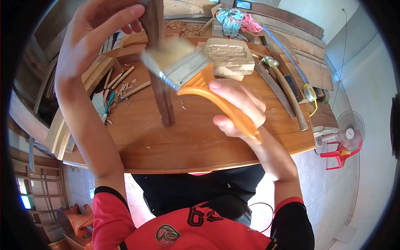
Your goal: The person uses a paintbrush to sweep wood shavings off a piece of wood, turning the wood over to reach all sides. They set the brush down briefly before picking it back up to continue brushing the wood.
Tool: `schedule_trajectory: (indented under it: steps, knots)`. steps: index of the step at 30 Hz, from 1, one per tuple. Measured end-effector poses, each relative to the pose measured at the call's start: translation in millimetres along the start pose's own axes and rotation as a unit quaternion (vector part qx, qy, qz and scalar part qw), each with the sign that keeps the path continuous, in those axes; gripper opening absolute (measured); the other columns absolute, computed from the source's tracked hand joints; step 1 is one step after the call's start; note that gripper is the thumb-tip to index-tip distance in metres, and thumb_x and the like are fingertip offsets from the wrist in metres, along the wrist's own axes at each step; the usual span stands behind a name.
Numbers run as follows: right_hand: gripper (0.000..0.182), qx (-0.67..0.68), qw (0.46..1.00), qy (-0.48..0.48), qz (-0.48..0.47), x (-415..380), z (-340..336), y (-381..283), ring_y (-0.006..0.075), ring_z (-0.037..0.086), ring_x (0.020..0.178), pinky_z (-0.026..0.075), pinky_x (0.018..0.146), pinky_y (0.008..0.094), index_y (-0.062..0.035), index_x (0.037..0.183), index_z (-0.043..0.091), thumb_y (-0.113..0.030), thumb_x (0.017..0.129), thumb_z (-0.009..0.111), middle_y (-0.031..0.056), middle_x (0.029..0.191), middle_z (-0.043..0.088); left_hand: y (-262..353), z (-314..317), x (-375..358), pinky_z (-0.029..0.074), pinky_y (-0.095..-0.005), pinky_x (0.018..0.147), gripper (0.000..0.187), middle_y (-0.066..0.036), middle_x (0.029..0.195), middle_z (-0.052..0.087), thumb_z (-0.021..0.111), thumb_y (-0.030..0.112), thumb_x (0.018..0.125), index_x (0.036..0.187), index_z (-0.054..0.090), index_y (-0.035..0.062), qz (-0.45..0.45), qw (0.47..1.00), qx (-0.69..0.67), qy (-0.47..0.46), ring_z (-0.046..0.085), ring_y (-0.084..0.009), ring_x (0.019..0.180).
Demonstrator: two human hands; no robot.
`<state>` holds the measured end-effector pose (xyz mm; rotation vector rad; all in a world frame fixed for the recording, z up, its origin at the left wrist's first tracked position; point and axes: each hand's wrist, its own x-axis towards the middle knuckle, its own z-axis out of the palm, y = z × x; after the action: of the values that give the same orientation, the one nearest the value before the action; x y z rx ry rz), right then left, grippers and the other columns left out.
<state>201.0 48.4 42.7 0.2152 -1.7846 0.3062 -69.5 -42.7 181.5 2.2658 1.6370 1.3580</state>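
Observation:
A dark brown wooden piece (163,100) stands upright over the table, its lower end near the tabletop. My left hand (104,25) is closed around its upper part at the top of the view. In my right hand (243,106) is a wide paintbrush (221,100) with an orange handle and a metal band. The pale bristles are smeared by motion and overlap the wooden piece in this view. Wood shavings (125,85) lie on the table to the left of the piece.
On the wooden table (200,146) sit a carved pale block (229,56), a hammer (287,87), a saw-like blade (275,85), and a teal-handled tool (109,102). A tape measure (309,92) hangs at the right edge. Beyond it stands a fan (349,133).

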Motion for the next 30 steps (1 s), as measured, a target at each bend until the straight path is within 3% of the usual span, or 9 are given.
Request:
schedule_trajectory:
  steps: [4,9,10,17,20,23,27,28,30]
  knots:
    - [0.059,-0.014,0.999,-0.015,-0.027,1.9,4.2,3.5,0.0291,0.073,0.088,0.06,0.069,0.0363,0.0008,0.127,0.068,-0.029,0.079,0.086,0.0168,0.104,0.073,-5.2,0.4,3.3,0.05,-0.0269,0.08,0.027,-0.009,0.115,0.074,0.059,0.019,0.1,0.125,0.066,0.0108,0.056,0.996,-0.047,-0.047,0.067,-0.0119,0.098]
    - [0.044,0.047,0.998,-0.049,-0.009,-4.2,10.1,2.0,0.0294,0.072,0.078,0.059,0.066,0.0361,0.0002,0.118,0.07,-0.003,0.075,0.077,0.0144,0.092,0.072,-1.5,3.8,4.7,0.049,-0.0263,0.08,0.028,-0.011,0.115,0.075,0.058,0.02,0.1,0.125,0.064,0.0101,0.023,0.997,-0.064,-0.043,0.066,-0.011,0.096]
    - [0.037,0.03,0.998,-0.056,0.007,-4.4,9.7,-2.4,0.0267,0.068,0.068,0.056,0.059,0.0336,-0.0019,0.107,0.072,0.0,0.07,0.072,0.0106,0.081,0.07,-1.7,2.8,5.7,0.049,-0.0262,0.08,0.027,-0.011,0.116,0.075,0.059,0.02,0.1,0.125,0.064,0.0098,0.008,0.998,-0.051,-0.037,0.066,-0.0107,0.096]
    - [0.016,0.086,0.951,-0.283,0.086,-20.4,12.2,-1.5,0.0233,0.063,0.055,0.047,0.046,0.032,-0.0035,0.088,0.072,-0.005,0.072,0.072,0.0083,0.067,0.065,-10.1,7.7,9.1,0.048,-0.0257,0.084,0.027,-0.01,0.117,0.075,0.066,0.022,0.099,0.124,0.064,0.0088,-0.022,1.0,-0.013,0.004,0.066,-0.0099,0.095]
    - [0.013,0.075,0.952,-0.282,0.096,-22.7,9.4,1.1,0.0231,0.064,0.054,0.049,0.047,0.0331,-0.0039,0.086,0.071,-0.006,0.073,0.072,0.0089,0.066,0.066,-9.9,9.9,9.2,0.049,-0.0256,0.085,0.027,-0.01,0.116,0.075,0.067,0.02,0.099,0.123,0.065,0.0091,-0.011,1.0,-0.007,0.002,0.065,-0.0099,0.098]
    - [0.01,0.067,0.984,-0.145,0.077,-11.5,4.4,3.5,0.0232,0.066,0.056,0.053,0.052,0.0323,-0.0024,0.084,0.072,-0.006,0.076,0.071,0.0098,0.068,0.068,0.2,13.1,8.0,0.049,-0.0254,0.085,0.025,-0.009,0.114,0.075,0.067,0.019,0.099,0.121,0.066,0.0087,-0.012,0.999,-0.052,-0.006,0.065,-0.0096,0.097]
    - [0.032,0.02,0.998,0.038,-0.04,2.0,4.0,9.9,0.0268,0.07,0.07,0.057,0.061,0.0351,0.0038,0.11,0.07,-0.006,0.081,0.076,0.0143,0.087,0.071,14.2,25.7,8.7,0.053,-0.0263,0.076,0.014,-0.012,0.104,0.075,0.071,0.01,0.096,0.107,0.069,0.002,0.003,0.994,-0.105,0.031,0.068,-0.0138,0.085]
    - [0.046,0.002,1.0,-0.003,-0.024,1.0,-4.7,7.1,0.0316,0.072,0.085,0.059,0.069,0.0378,0.0056,0.123,0.065,-0.013,0.084,0.08,0.0197,0.104,0.071,14.2,24.1,8.3,0.053,-0.0264,0.076,0.013,-0.012,0.104,0.075,0.07,0.01,0.096,0.106,0.069,0.0017,0.004,0.994,-0.105,0.027,0.068,-0.0138,0.084]
    - [0.053,-0.002,1.0,0.005,-0.002,-1.2,-3.7,3.3,0.0326,0.072,0.09,0.059,0.073,0.0387,0.0057,0.126,0.064,-0.021,0.084,0.083,0.0208,0.108,0.07,9.6,9.1,6.3,0.049,-0.0257,0.086,0.018,-0.009,0.113,0.075,0.067,0.016,0.099,0.114,0.069,0.0068,-0.003,0.997,-0.073,-0.032,0.064,-0.009,0.092]
